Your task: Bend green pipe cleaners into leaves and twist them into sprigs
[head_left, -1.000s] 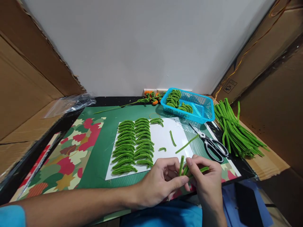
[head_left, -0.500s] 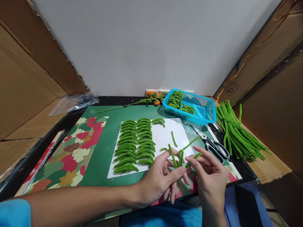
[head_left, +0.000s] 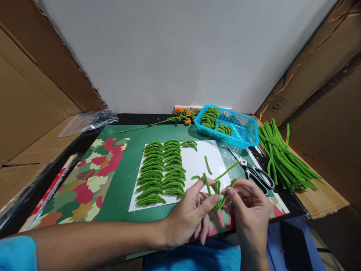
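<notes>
Between my hands, above the near edge of the white sheet (head_left: 201, 158), is a green fuzzy stem piece (head_left: 217, 187) bent into a narrow loop with arms spreading to both sides. My left hand (head_left: 194, 212) pinches its left side between thumb and fingers. On the other side, my right hand (head_left: 249, 207) grips the right arm with thumb and forefinger. Two columns of curved green pieces (head_left: 150, 175) lie on the sheet, with a short third group (head_left: 189, 144) at its top. Loose short pieces (head_left: 208, 165) rest nearer my hands.
A blue basket (head_left: 245, 141) with green pieces stands at the back. Scissors (head_left: 255, 174) lie right of the sheet, beside a bundle of long green stems (head_left: 284, 162). Orange flowers (head_left: 187, 122) lie behind, cardboard (head_left: 31, 71) stands left, and plastic (head_left: 88, 121) is at back left.
The bent green piece has turned between my fingers, and its lower joined end now shows between my thumbs. My right fingers have drawn in closer around the right arm.
</notes>
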A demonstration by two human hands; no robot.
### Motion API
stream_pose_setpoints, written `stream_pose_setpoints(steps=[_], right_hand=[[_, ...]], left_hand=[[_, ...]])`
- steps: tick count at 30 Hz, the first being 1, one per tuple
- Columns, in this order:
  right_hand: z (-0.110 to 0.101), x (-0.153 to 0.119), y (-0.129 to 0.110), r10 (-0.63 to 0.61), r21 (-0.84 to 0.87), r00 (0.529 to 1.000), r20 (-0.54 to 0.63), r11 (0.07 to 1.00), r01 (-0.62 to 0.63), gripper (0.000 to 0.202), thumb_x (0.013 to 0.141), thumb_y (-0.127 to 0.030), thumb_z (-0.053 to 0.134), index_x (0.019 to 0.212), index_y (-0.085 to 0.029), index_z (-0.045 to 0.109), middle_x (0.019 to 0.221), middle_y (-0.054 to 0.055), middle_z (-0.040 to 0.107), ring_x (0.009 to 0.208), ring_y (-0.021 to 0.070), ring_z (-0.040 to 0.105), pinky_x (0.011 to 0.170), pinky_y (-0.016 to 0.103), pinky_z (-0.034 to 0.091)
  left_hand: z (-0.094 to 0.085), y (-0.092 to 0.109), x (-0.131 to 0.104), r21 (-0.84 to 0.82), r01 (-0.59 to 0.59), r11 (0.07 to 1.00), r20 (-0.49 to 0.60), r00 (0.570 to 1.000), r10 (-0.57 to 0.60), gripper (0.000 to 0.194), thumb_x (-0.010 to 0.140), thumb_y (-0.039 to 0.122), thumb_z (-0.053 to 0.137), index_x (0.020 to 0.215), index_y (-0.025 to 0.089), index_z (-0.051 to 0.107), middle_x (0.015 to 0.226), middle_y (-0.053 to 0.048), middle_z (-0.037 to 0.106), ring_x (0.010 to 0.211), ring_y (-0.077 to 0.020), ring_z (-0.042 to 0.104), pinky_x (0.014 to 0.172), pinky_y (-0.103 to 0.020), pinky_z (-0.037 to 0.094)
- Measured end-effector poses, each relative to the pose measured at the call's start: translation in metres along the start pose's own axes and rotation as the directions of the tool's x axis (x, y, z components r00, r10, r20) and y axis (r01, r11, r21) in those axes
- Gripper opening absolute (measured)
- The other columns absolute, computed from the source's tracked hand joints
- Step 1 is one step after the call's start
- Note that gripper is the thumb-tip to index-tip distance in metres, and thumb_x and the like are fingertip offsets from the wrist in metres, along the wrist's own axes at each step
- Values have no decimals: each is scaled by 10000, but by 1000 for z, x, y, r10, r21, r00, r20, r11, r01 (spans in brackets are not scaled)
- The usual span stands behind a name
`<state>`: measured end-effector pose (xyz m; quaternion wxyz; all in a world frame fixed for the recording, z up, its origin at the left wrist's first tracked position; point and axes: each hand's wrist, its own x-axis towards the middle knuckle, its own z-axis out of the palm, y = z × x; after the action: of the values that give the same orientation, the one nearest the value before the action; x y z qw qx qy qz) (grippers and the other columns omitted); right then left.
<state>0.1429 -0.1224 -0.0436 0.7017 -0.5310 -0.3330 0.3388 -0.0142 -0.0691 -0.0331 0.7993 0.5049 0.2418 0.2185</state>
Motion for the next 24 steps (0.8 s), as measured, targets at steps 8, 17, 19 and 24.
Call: stream_pose_setpoints(steps=[8, 17, 19, 24], right_hand=[[-1, 1, -3, 6, -77, 1000, 30, 997, -4, 257, 842, -330, 862, 1007, -176, 738, 809, 66, 796, 563, 160, 702, 488, 225, 571], [-21, -3, -10, -89, -282, 950, 300, 943, 178, 97, 937, -236, 757, 1018, -227, 809, 901, 58, 783, 755, 186, 737, 653, 253, 604], [-23, -3, -13, -107, -283, 923, 370, 933, 221, 105, 957, -208, 725, 1015, -229, 810, 895, 59, 761, 776, 189, 716, 653, 263, 581], [-21, -2, -16, -124, -265, 901, 417, 931, 251, 123, 968, -166, 706, 992, -235, 805, 814, 32, 717, 702, 161, 662, 616, 259, 535]], left_hand=[[3, 1, -4, 109, -1, 994, -51, 999, 6, 399, 1055, 592, 491, 1166, 210, 454, 820, -29, 737, 411, -77, 570, 345, -140, 367], [4, 9, -12, 294, -62, 954, -61, 995, 84, 382, 1068, 556, 482, 1039, 183, 561, 820, 7, 620, 571, -88, 551, 564, -211, 459], [4, 6, -11, 296, -60, 953, -71, 994, 85, 380, 1066, 554, 491, 1017, 185, 566, 788, 14, 616, 560, -90, 551, 556, -209, 447], [4, 4, -11, 295, -52, 954, -96, 992, 84, 395, 1072, 552, 477, 979, 181, 575, 765, 11, 622, 549, -90, 545, 563, -208, 444]])
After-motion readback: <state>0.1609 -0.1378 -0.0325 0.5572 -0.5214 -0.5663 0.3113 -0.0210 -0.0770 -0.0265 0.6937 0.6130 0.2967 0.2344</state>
